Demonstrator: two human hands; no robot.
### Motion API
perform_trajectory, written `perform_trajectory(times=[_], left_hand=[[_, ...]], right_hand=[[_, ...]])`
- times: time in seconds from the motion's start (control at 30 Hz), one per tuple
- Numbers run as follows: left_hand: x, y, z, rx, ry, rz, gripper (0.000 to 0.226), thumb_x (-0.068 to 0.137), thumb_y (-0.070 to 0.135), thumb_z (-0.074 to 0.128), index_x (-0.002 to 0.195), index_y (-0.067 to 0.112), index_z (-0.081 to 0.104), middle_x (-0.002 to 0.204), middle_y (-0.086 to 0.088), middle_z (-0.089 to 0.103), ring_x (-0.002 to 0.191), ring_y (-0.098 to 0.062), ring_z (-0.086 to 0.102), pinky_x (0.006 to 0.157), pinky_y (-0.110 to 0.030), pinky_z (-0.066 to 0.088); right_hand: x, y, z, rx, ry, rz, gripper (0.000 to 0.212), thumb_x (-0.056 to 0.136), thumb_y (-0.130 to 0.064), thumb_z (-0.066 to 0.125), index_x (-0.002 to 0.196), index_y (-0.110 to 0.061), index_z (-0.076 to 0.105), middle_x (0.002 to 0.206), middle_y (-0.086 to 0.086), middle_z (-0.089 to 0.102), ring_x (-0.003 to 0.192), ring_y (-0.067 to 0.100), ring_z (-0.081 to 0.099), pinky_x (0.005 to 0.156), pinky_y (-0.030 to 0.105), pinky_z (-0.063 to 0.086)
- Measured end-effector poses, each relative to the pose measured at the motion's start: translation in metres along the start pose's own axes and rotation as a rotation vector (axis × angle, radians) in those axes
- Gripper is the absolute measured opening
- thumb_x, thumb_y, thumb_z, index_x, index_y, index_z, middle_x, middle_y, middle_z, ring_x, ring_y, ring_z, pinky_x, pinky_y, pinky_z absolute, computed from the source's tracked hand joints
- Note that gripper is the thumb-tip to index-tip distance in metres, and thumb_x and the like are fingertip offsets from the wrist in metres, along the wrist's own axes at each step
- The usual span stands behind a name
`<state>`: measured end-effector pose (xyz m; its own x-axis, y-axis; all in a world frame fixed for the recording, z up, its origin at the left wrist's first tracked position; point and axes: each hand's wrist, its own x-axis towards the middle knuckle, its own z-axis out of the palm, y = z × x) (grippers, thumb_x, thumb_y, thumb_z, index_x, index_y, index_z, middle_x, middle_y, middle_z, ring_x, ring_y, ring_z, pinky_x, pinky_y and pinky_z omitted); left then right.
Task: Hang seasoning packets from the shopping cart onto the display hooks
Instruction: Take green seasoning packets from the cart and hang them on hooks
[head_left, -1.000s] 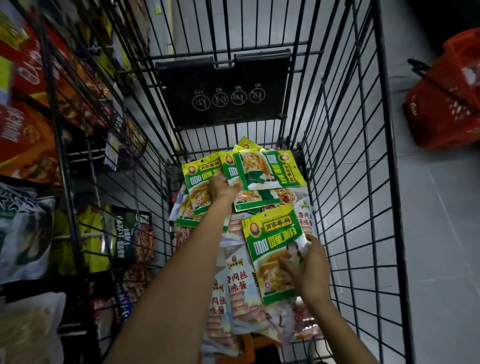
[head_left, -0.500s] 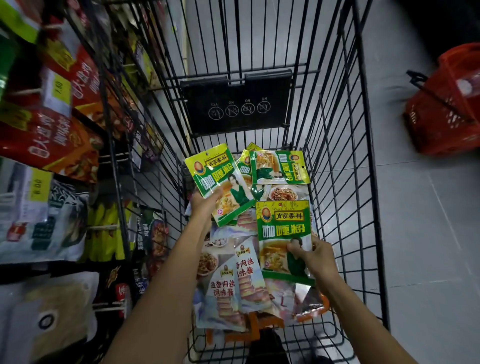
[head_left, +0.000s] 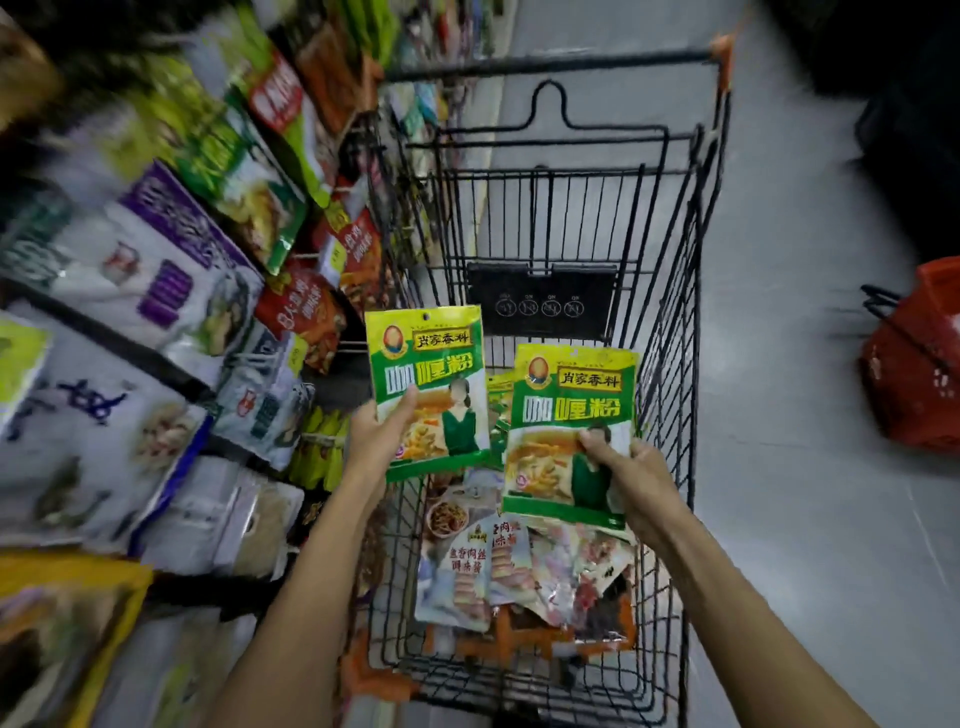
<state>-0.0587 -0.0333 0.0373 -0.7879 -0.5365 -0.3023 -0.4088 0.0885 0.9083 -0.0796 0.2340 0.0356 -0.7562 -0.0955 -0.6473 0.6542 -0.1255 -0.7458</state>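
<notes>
Thumb and fingers of the left hand (head_left: 376, 441) pinch the lower edge of one green seasoning packet (head_left: 428, 379); the right hand (head_left: 639, 483) grips a second packet (head_left: 569, 415) likewise. Both stand upright, side by side, over the shopping cart (head_left: 571, 61), where more packets (head_left: 457, 566) lie heaped. At left, hanging stock (head_left: 171, 270) fills the display.

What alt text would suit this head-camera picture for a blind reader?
The left hand holds one green seasoning packet, the right hand a second packet, above a wire shopping cart holding more packets. Blurred display packets hang at left.
</notes>
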Motion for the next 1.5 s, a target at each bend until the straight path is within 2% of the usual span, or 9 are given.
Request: perform_trajectory(times=[0.1,0.23,0.4,0.73,0.93,1.1,1.2,1.3,1.5], left_hand=[[-0.044,0.032,-0.031,-0.039,0.097,0.078,0.034,0.077,0.054,0.063,0.097,0.027,0.067,0.096,0.001,0.069,0.096,-0.019,0.064,0.088,-0.041,0.050],[-0.110,0.069,-0.074,-0.063,0.282,0.197,0.029,0.068,0.062,0.061,0.083,0.038,0.063,0.078,0.024,0.066,0.078,0.006,0.061,0.062,-0.011,0.046],[-0.207,0.103,-0.134,-0.106,0.457,0.274,0.045,0.070,0.067,0.059,0.085,0.025,0.063,0.068,0.009,0.057,0.062,-0.012,0.052,0.062,-0.024,0.041],[-0.406,0.157,-0.251,-0.171,0.933,0.367,0.039,0.069,0.063,0.062,0.093,0.032,0.068,0.085,0.012,0.072,0.083,-0.012,0.067,0.056,-0.023,0.049],[-0.520,0.166,-0.321,-0.194,1.191,0.399,0.054,0.060,0.072,0.060,0.097,0.032,0.066,0.089,0.014,0.071,0.084,-0.006,0.064,0.055,-0.021,0.048],[-0.602,0.164,-0.371,-0.192,1.351,0.448,0.067,0.064,0.066,0.063,0.115,0.023,0.064,0.112,-0.002,0.069,0.103,-0.023,0.064,0.083,-0.047,0.054],[-0.635,0.162,-0.397,-0.178,1.434,0.477,0.066,0.072,0.059,0.064,0.116,0.010,0.062,0.107,-0.021,0.066,0.089,-0.026,0.061,0.064,-0.037,0.051],[-0.657,0.163,-0.420,-0.171,1.467,0.496,0.052,0.079,0.053,0.063,0.111,0.012,0.064,0.098,-0.017,0.068,0.092,-0.033,0.063,0.073,-0.044,0.055],[-0.677,0.172,-0.458,-0.220,1.526,0.540,0.028,0.080,0.043,0.067,0.096,0.020,0.064,0.107,-0.009,0.069,0.105,-0.029,0.063,0.096,-0.051,0.048]], right_hand=[[-0.029,-0.029,0.013,0.005,-0.116,-0.055,0.046,0.064,-0.030,0.073,0.098,-0.005,0.055,0.094,0.015,0.070,0.086,0.027,0.069,0.073,0.043,0.059],[-0.067,-0.063,0.034,-0.086,-0.250,-0.159,0.028,0.077,-0.029,0.075,0.086,-0.010,0.058,0.098,0.015,0.070,0.090,0.027,0.068,0.080,0.044,0.057],[-0.130,-0.097,0.073,-0.120,-0.516,-0.319,0.018,0.084,-0.019,0.070,0.091,-0.004,0.064,0.069,-0.003,0.072,0.060,0.004,0.068,0.048,0.014,0.048],[-0.288,-0.120,0.183,-0.294,-1.006,-0.533,0.030,0.080,-0.030,0.073,0.101,-0.009,0.068,0.097,0.005,0.074,0.093,0.019,0.069,0.064,0.018,0.052],[-0.399,-0.100,0.259,-0.369,-1.251,-0.670,0.059,0.062,-0.054,0.080,0.088,-0.002,0.067,0.091,0.013,0.071,0.096,0.031,0.067,0.083,0.042,0.049],[-0.497,-0.074,0.310,-0.311,-1.484,-0.675,0.075,0.061,-0.056,0.081,0.094,0.007,0.058,0.097,0.027,0.065,0.097,0.044,0.062,0.086,0.051,0.049],[-0.543,-0.063,0.334,-0.315,-1.568,-0.652,0.028,0.076,-0.035,0.075,0.091,-0.014,0.065,0.068,0.005,0.071,0.076,0.019,0.070,0.074,0.033,0.054],[-0.578,-0.055,0.357,-0.291,-1.611,-0.632,0.016,0.087,-0.023,0.068,0.095,-0.016,0.056,0.049,-0.013,0.063,0.058,-0.004,0.065,0.055,0.008,0.048],[-0.623,-0.049,0.385,-0.348,-1.622,-0.684,0.019,0.087,-0.033,0.067,0.088,-0.014,0.065,0.085,-0.003,0.071,0.089,0.018,0.065,0.079,0.030,0.046]])
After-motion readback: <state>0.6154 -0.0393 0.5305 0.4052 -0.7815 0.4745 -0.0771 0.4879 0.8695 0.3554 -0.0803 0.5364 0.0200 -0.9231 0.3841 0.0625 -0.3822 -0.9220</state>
